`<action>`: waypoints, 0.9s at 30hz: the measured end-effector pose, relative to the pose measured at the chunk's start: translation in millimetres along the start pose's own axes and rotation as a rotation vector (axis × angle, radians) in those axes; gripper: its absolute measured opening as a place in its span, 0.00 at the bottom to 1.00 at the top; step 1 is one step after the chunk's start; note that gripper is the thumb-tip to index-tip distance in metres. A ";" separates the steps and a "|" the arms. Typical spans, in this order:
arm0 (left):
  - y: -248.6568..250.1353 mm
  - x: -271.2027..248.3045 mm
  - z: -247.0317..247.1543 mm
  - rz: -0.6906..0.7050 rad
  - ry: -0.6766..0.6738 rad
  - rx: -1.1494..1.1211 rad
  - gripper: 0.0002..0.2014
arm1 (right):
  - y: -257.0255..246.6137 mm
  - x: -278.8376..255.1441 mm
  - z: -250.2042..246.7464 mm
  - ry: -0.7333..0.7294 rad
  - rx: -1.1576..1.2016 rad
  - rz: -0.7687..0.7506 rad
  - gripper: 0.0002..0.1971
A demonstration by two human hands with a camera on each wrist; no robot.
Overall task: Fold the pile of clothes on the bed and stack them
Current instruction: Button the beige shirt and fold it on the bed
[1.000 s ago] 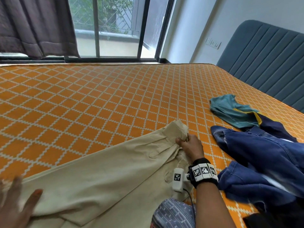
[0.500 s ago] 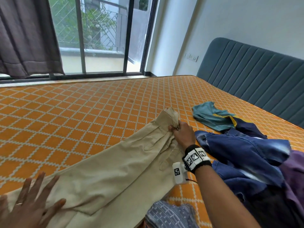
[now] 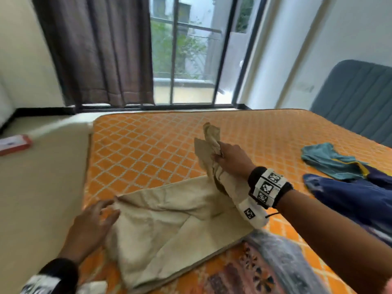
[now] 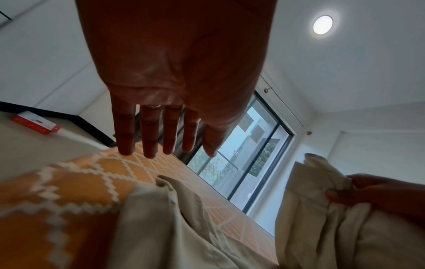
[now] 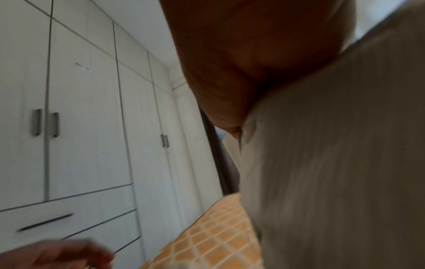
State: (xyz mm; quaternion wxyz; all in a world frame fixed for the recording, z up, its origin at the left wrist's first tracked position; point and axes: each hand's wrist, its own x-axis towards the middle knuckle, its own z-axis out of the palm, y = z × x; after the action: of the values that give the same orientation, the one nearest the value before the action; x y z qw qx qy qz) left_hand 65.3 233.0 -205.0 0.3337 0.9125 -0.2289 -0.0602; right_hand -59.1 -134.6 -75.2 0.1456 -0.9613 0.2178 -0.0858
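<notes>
Beige trousers (image 3: 169, 219) lie across the orange patterned bed (image 3: 148, 149). My right hand (image 3: 231, 160) grips their waistband end and holds it raised above the bed, with the cloth hanging down under my wrist. My left hand (image 3: 93, 223) is at the hem end near the bed's left edge. In the left wrist view its fingers (image 4: 149, 134) are straight and spread, held over the bed beside the trousers (image 4: 184, 227). The right wrist view is filled by the bunched trousers (image 5: 333, 163) against my palm.
A pile of clothes lies to the right: blue denim (image 3: 350, 198) and a teal garment (image 3: 331, 160). A patterned cloth (image 3: 265, 268) lies at the near edge. A red box (image 3: 14, 144) sits on the floor to the left. The padded headboard (image 3: 360, 98) stands at the right.
My right hand has lifted the waistband end off the bed and carried it left, toward the hem end. My left hand has shifted along the hem, and my view has turned left.
</notes>
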 end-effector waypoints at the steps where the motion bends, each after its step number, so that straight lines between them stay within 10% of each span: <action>1: 0.7 -7.4 -7.3 -0.007 0.023 -0.035 0.14 | -20.9 -5.1 15.4 -0.042 0.000 -0.025 0.16; 16: -15.4 -46.9 -51.4 -0.380 -0.311 -0.555 0.21 | -216.4 -40.2 137.8 -0.401 -0.093 -0.063 0.17; 21: 5.9 -44.4 -38.8 -0.413 -0.493 -0.458 0.34 | -213.5 -59.3 126.3 -0.675 0.423 0.124 0.30; 27: 19.3 -44.3 -19.2 -0.559 -0.468 -0.518 0.57 | -152.4 -67.0 100.0 -0.370 0.507 0.193 0.20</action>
State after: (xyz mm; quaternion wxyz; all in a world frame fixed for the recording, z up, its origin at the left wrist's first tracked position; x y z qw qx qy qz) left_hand 23.7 251.5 -179.8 0.4615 0.7875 -0.0202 -0.4081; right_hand -35.9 50.8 -127.9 0.4248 -0.8686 0.2496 0.0530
